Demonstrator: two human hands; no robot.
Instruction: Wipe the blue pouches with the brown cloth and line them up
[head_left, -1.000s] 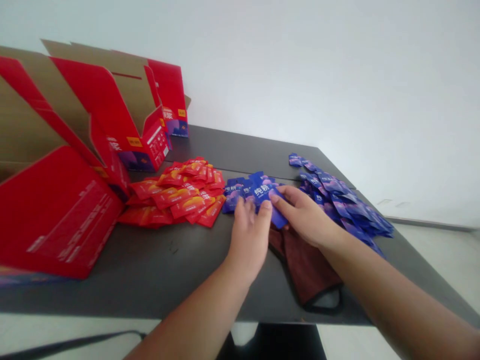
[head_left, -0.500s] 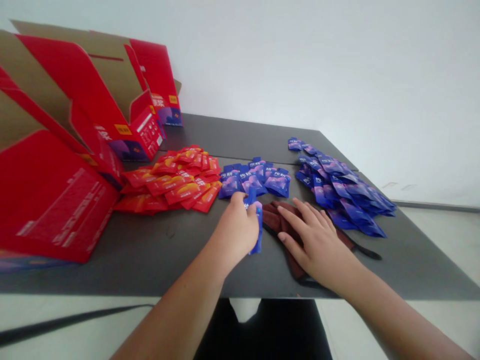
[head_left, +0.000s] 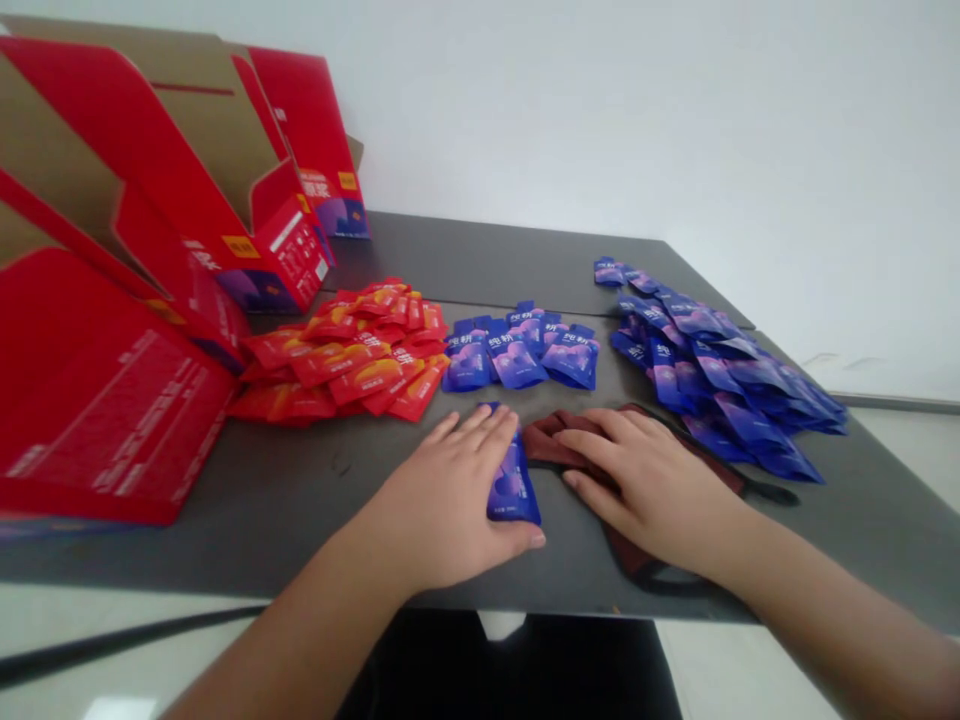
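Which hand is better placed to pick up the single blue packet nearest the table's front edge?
Likely the left hand: it lies over the blue packet, partly covering it. The right hand is off to the packet's right, over the brown cloth, so it would have to reach across.

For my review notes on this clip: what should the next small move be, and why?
Perhaps lift the left hand off the blue packet: its spread fingers partly cover the packet, which lies on the table. The right hand rests on brown fabric.
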